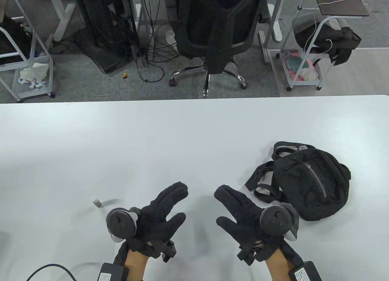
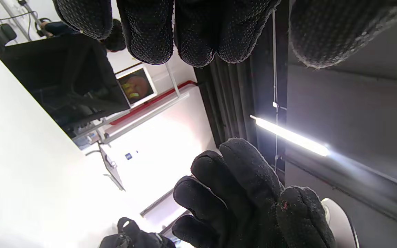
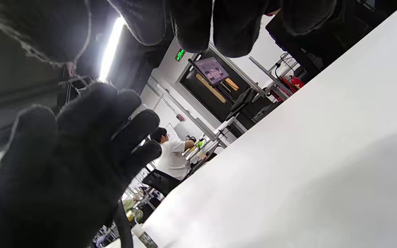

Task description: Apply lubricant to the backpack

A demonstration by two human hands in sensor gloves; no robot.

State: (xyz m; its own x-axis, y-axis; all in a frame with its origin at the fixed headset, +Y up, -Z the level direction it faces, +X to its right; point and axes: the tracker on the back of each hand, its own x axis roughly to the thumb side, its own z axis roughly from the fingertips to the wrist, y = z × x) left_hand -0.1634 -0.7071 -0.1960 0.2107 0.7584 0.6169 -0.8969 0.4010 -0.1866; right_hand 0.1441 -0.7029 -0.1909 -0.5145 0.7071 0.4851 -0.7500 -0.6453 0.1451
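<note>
Lying flat on the white table (image 1: pixel 152 141), the black backpack (image 1: pixel 313 183) sat just beside the right hand (image 1: pixel 243 214). A small lubricant bottle (image 1: pixel 97 202) lay near the left hand (image 1: pixel 158 214). Both hands hovered with fingers spread, holding nothing.

Small black backpack (image 1: pixel 310 183) lies flat on the table's right side, zipper closed, straps splayed left. Tiny white lubricant bottle (image 1: pixel 97 201) lies tipped over, far left.

Both hands, left (image 1: pixel 158 215) and right (image 1: pixel 243 215), hovered side by side, palms facing, fingers extended (thumbs spread), gripping nothing.
</note>
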